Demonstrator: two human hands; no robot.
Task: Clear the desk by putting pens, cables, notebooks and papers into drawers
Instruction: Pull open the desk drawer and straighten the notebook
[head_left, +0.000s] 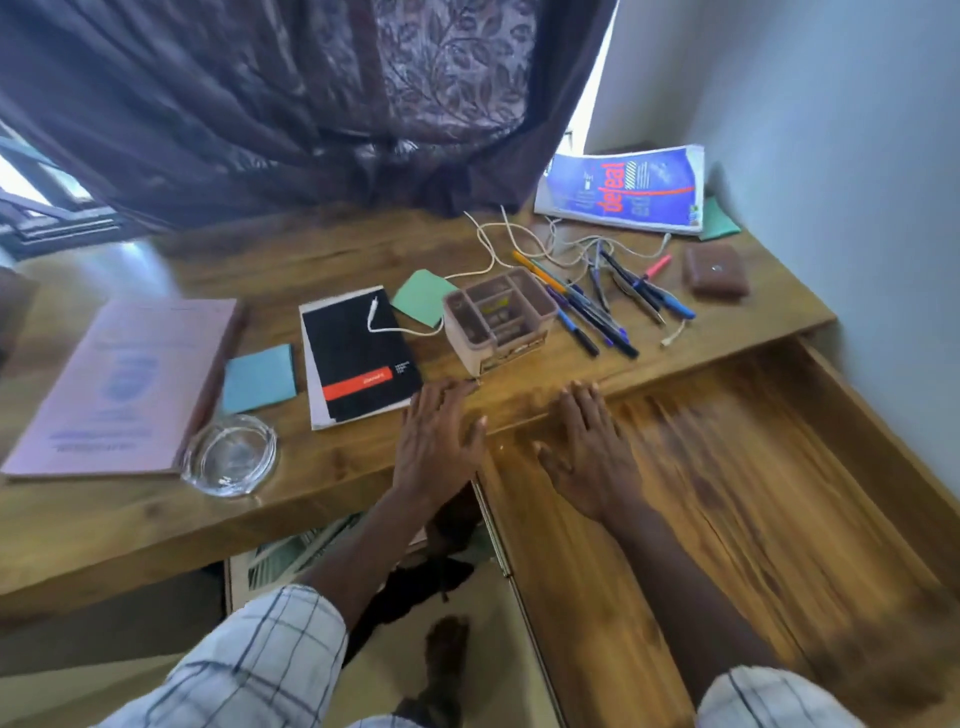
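Left hand (439, 441) flat on the surface (332, 260), right hand (589, 452) spread over the open drawer (753, 467) — both empty. Pens (608, 306) and cable (519, 244) lying far right, tangled — likely to snag and drag pens off the edge.

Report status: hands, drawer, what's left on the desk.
Left hand and right hand open, empty, at desk edge. Drawer pulled out, empty. Pens, cable, black notebook not yet stowed.
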